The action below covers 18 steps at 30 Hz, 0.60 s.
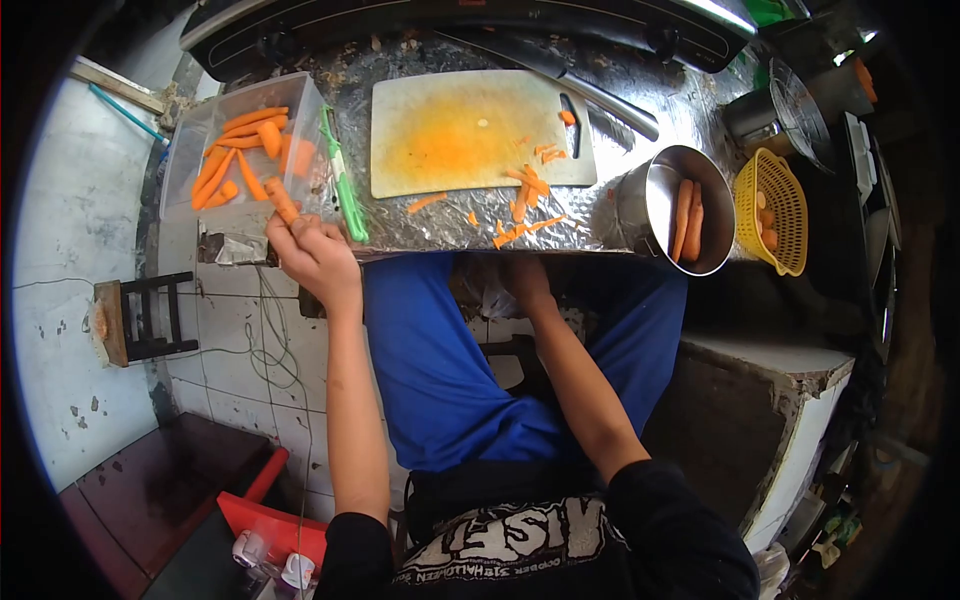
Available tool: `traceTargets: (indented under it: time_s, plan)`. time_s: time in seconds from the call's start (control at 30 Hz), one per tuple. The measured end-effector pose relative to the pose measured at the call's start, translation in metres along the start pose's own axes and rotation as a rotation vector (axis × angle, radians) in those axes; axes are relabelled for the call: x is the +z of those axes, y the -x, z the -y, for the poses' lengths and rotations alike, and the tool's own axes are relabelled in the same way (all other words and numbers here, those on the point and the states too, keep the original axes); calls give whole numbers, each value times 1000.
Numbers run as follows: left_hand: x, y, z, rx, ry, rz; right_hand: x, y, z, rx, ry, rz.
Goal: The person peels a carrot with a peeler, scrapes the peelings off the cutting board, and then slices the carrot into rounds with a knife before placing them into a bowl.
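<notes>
Carrot piece (283,203) sits pinched in the left hand (315,255), whose grip is closed on it, at the front edge of the table (420,230) near its left corner, right against the clear plastic container (200,135). That container stands at the left end of the table and holds more cut carrot sticks (245,150). A green peeler (345,185) lies just beside the container's right wall. The right hand (522,283) hangs just below the table's front edge near its middle; whether its grip is open or closed I cannot tell. Above it, a cutting board (455,130) stained orange lies mid-table, with peelings (520,210) scattered from its right part to the front edge. Toward the right end stand a metal pot (655,195) holding whole carrots (687,220) and, beside it, a yellow basket (775,205).
</notes>
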State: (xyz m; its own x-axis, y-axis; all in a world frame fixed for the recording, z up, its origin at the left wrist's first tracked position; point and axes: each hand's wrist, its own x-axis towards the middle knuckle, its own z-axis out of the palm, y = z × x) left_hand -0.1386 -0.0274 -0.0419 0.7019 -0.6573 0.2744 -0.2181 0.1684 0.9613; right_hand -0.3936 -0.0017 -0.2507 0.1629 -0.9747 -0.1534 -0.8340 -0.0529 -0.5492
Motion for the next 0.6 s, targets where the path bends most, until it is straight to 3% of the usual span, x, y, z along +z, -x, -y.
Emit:
traceTargets:
  time_s: [0.03, 0.1, 0.17, 0.2, 0.27, 0.33, 0.4, 0.53, 0.6]
  plan:
    - [1, 0, -1, -5, 9, -3, -40, 9, 33, 113, -78, 115]
    - [0, 1, 0, 6, 26, 3, -73, 29, 55, 30, 106, 233]
    - [1, 0, 1, 16, 48, 8, -160, 52, 119, 79, -195, 463]
    - [1, 1, 1, 18, 33, 6, -187, 57, 136, 78, -188, 455]
    - [0, 2, 1, 18, 20, -2, -218, 66, 154, -103, -490, 17]
    - [2, 2, -1, 56, 23, -5, -225, 39, 153, -333, -332, -349]
    - [1, 1, -2, 53, 28, 0, -230, 6, 153, -375, -75, -523]
    - [-1, 1, 2, 61, 4, -4, -225, -30, 144, -312, 137, -537]
    - [-3, 0, 4, 56, 14, 4, -221, -30, 142, -390, 135, -333]
